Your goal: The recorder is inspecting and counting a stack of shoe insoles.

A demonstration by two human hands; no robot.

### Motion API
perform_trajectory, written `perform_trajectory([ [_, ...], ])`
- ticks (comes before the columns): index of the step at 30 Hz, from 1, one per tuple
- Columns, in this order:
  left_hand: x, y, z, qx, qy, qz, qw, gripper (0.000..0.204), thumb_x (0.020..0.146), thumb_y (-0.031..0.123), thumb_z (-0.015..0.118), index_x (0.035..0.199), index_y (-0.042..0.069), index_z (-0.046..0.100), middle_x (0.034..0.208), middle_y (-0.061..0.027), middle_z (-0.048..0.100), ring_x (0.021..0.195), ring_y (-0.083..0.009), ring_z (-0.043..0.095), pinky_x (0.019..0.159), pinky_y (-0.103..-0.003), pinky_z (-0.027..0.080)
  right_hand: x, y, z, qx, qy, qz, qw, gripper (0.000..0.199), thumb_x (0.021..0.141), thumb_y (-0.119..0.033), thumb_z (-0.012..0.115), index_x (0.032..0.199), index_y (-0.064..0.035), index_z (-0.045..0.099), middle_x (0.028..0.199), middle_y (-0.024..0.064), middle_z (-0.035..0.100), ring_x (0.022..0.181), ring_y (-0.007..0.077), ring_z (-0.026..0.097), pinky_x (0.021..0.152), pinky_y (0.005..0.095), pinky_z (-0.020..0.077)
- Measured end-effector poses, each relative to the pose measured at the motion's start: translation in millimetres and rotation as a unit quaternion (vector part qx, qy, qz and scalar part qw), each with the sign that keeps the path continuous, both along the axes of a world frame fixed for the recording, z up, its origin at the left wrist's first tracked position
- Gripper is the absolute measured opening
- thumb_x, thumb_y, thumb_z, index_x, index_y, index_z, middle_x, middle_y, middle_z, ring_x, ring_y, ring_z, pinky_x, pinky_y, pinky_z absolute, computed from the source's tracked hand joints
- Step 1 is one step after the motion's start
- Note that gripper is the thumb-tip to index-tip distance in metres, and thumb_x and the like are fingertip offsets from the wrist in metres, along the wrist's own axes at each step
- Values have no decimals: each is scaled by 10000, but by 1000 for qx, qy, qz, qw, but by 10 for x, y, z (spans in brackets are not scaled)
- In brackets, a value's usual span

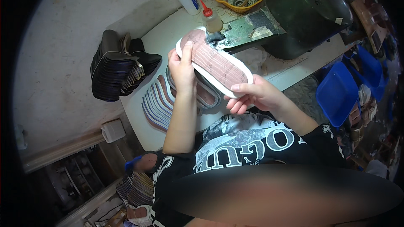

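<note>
Both hands hold a shoe sole (219, 64) with a pinkish-brown inner face and a raised white rim. My left hand (182, 69) grips its upper left end, the thumb lying on the inner face. At the lower right end my right hand (256, 96) pinches the rim, its thumb on top and fingers beneath. The sole's upper edge meets the dark tip of a green machine's arm (252, 29); whether they touch, I cannot tell. Below my left wrist, a row of white-rimmed soles (155, 105) leans on the white table (145, 136), and another sole (207, 94) lies partly hidden.
A tied bundle of black soles (111, 71) sits left. Behind the held sole stand a red-nozzled bottle (211, 22), a blue-capped white bottle (187, 1) and a yellow basket (229, 2) of cord. The machine's dark green body (309, 12) fills the upper right. Blue basins (336, 94) are at right.
</note>
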State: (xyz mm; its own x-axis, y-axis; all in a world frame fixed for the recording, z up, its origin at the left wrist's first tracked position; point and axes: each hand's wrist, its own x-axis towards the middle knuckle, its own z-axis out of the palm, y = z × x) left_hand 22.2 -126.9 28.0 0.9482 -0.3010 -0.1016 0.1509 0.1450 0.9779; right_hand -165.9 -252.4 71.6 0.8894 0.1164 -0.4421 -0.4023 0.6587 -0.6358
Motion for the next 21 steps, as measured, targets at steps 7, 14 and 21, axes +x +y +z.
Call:
perform_trajectory([
  [7, 281, -89, 127, 29, 43, -55, 997, 275, 871, 223, 645, 926, -46, 629, 858, -82, 661, 738, -121, 615, 677, -241, 484, 198, 275, -46, 36, -64, -110, 991, 338, 925, -232, 512, 971, 94, 592, 802, 181, 663, 667, 209, 673, 600, 280, 555],
  [14, 949, 79, 270, 375, -105, -157, 908, 653, 771, 536, 672, 974, -84, 640, 942, -204, 654, 953, -285, 611, 879, -341, 448, 521, 432, -61, 43, -83, -181, 979, 366, 941, -213, 455, 1042, 120, 568, 890, 206, 660, 775, 225, 678, 687, 303, 560],
  [21, 1026, -176, 830, 342, -519, -411, 667, 630, 714, 474, 704, 1235, 145, 576, 1384, -159, 425, 1379, -306, 204, 1125, -482, 93, 708, 464, -44, 46, -69, -192, 978, 382, 964, -249, 436, 1112, 89, 536, 936, 204, 650, 822, 234, 676, 721, 308, 560],
])
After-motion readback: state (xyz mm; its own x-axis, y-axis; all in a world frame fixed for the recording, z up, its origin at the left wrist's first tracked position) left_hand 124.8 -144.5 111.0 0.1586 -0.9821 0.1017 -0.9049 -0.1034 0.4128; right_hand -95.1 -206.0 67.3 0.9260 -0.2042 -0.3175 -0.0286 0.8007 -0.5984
